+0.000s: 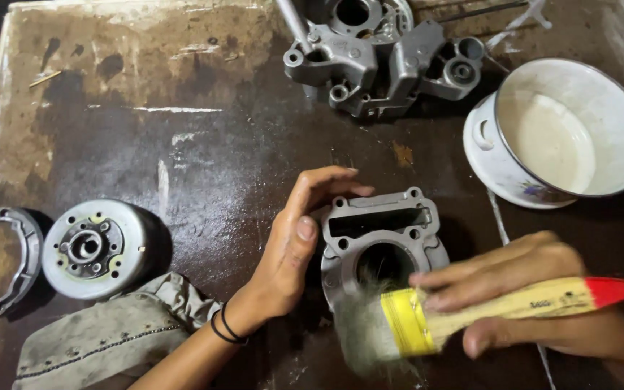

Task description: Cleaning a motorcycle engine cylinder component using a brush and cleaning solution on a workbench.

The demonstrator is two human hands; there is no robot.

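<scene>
A grey metal engine cylinder block [383,230] with a round bore lies on the dark stained worktop [204,144]. My left hand [294,242] grips its left side, thumb against the edge. My right hand [536,296] holds a paintbrush [471,314] with a pale wooden handle, yellow band and red tip. Its blurred bristles rest on the front edge of the block, just below the bore.
A white enamel pot [565,133] holding pale liquid stands at the right. A grey engine casing [380,54] lies at the top middle. At the left sit a round flywheel rotor [95,247], a curved metal piece [16,260] and a dirty cloth [110,336].
</scene>
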